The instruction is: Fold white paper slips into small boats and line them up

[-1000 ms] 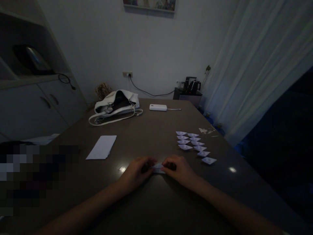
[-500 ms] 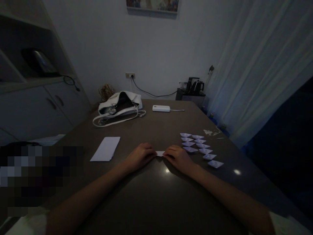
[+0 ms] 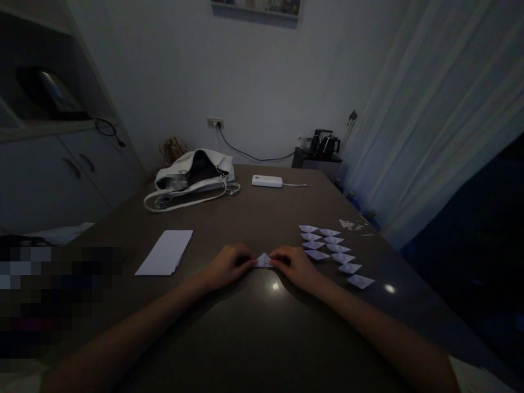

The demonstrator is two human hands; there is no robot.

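Observation:
Between my hands is a small folded white paper boat [image 3: 264,261] with a raised peak in its middle. My left hand [image 3: 230,265] pinches its left end, and my right hand [image 3: 295,266] pinches the right end. Fingers cover both tips of the boat. Right of my right hand, several finished paper boats [image 3: 343,257] lie in two slanting rows. A stack of white paper sheets [image 3: 165,252] lies to the left of my left hand.
A white handbag [image 3: 192,173] with a looped strap sits at the table's back left. Near the far edge lies a white power bank [image 3: 267,181] with a short cable. Paper scraps [image 3: 347,224] lie by the right edge. A kettle [image 3: 328,146] stands on a cabinet beyond.
The paper between my hands has gone from a flat strip to a shape with a raised central peak. Both hands still pinch its ends. The view has shifted slightly.

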